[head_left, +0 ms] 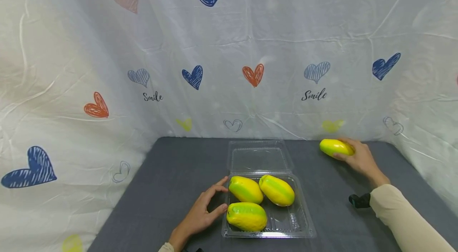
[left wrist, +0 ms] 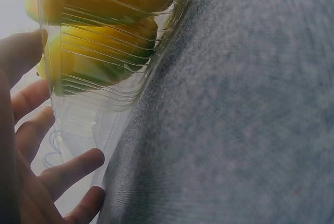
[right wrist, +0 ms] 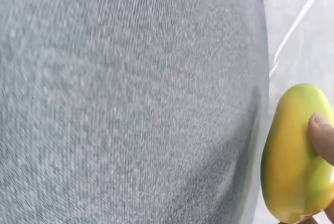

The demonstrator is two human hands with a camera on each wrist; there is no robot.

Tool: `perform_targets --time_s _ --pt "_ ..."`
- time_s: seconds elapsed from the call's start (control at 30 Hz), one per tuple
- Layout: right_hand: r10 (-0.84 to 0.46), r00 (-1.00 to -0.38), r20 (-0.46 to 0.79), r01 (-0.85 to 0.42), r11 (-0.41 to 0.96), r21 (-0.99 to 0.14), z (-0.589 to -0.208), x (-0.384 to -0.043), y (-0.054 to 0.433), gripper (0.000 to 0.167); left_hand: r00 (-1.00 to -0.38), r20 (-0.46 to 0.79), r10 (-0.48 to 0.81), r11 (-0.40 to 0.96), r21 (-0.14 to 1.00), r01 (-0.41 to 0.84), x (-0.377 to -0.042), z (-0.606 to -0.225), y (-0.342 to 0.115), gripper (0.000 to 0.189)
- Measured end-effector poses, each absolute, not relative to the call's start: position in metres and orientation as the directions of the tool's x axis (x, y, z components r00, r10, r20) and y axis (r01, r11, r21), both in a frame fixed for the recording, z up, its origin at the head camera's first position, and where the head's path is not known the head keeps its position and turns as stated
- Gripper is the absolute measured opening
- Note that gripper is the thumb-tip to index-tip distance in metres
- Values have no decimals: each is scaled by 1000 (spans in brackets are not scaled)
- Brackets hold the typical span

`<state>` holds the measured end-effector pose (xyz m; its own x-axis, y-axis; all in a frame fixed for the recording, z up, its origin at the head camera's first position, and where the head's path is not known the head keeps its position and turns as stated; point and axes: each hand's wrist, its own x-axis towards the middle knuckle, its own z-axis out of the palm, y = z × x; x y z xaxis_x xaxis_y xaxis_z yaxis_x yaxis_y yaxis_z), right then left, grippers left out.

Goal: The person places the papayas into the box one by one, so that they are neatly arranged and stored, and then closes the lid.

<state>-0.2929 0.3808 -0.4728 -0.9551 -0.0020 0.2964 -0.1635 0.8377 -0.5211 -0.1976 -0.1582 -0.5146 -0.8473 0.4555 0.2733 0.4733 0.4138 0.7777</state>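
Fruit [head_left: 332, 146], head view: yellow and green, held near the far right corner of the grey surface [head_left: 179, 180]. Its right end is clasped by the right hand [head_left: 360, 159], the grip spread no wider than the fruit, thumb on the near side, fingers on the far. Whether the fruit is touched by the surface cannot be told. A pale sleeve [head_left: 400, 208] is worn on that arm. Three similar fruits are contained in a transparent box [head_left: 286, 220]: one near left [head_left: 247, 217], one far left [head_left: 245, 189], one far right [head_left: 277, 190]. The lid [head_left: 261, 158] is folded back on the far side. The left hand [head_left: 200, 212] is placed at the box's left side, grip wide, fingers parted, nothing held. Surface backed by a white curtain [head_left: 247, 17] printed with hearts.

Left wrist view: two fruits are seen through the ribbed box wall; spread fingers [left wrist: 73, 172] are set along it, one fingertip against the wall.

Right wrist view: the held fruit is partly cut off by the frame edge; the thumb [right wrist: 322, 138] is pressed on its skin.
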Motion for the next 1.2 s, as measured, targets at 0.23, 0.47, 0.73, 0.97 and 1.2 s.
perform_targets --time_s 0.23,0.47,0.73,0.97,1.2 --pt "-8 -950 312 -181 828 -530 -472 -288 376 66 -843 278 461 402 781 478 -198 -515 -158 30" --pt "-18 -944 328 -214 792 -572 -470 -280 367 65 -847 276 454 410 779 474 -197 -516 -158 31" --pt "-38 -925 377 -268 770 -579 -465 -268 357 64 -842 283 460 419 766 487 -198 -514 -157 31" --pt "-22 -914 406 -289 737 -611 -460 -255 340 64 -844 279 458 421 768 482 -197 -514 -159 31" --pt "-20 -918 395 -303 680 -668 -451 -242 320 68 -847 267 459 406 785 468 -199 -514 -157 31"
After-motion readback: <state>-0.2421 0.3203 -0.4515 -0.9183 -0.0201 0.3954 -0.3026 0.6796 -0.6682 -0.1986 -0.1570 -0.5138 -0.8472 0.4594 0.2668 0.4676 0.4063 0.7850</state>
